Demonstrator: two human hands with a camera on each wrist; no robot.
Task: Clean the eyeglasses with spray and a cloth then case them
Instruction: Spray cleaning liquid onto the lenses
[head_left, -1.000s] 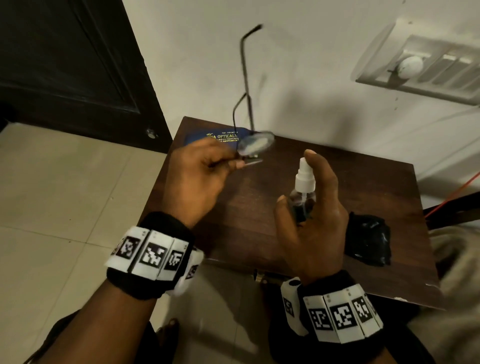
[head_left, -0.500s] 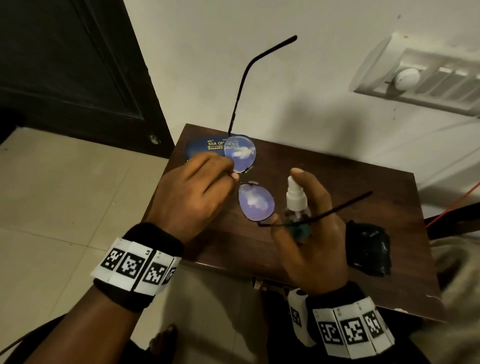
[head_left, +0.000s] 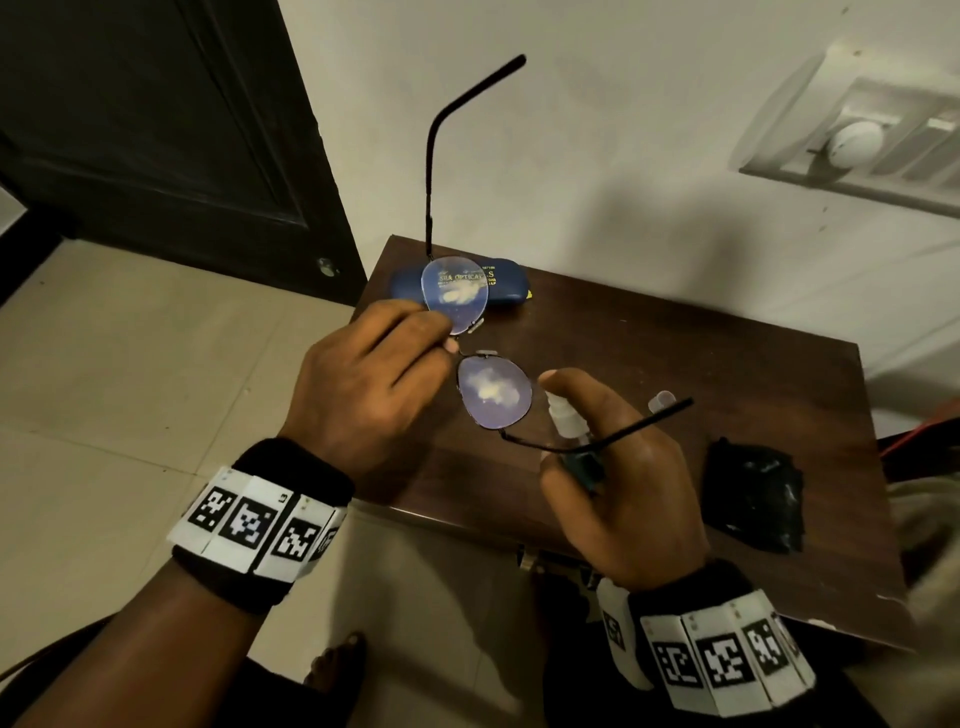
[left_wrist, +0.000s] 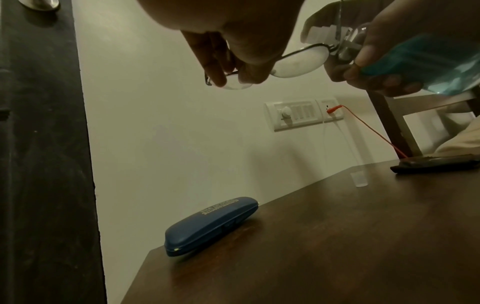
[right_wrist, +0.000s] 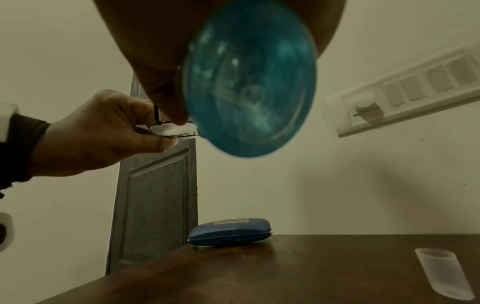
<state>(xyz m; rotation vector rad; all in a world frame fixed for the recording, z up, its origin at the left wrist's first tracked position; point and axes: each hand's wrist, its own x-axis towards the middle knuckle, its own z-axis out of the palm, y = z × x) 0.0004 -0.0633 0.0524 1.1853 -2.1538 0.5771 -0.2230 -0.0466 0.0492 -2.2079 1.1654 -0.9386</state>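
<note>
My left hand (head_left: 447, 343) pinches the thin-framed eyeglasses (head_left: 493, 392) at the bridge and holds them above the table, both lenses facing up. One temple points up along the wall; the other crosses over my right hand. My right hand (head_left: 548, 421) grips a small spray bottle (head_left: 582, 465) with a teal body and white nozzle, index finger on the pump, nozzle close to the near lens. The right wrist view shows the bottle's round teal base (right_wrist: 249, 82). The shut blue glasses case (head_left: 506, 288) lies at the table's back left. A black cloth (head_left: 753, 499) lies crumpled on the right.
The dark wooden table (head_left: 701, 364) stands against a pale wall with a switch panel (head_left: 857, 145). The bottle's clear cap (head_left: 662, 400) lies on the table behind my right hand. A dark door (head_left: 156, 130) is at the left, and an orange cable (left_wrist: 369, 129) runs to the socket.
My left hand has turned the glasses from edge-on to lenses up and brought them lower. The right hand with the bottle has moved in beside the near lens, under one temple.
</note>
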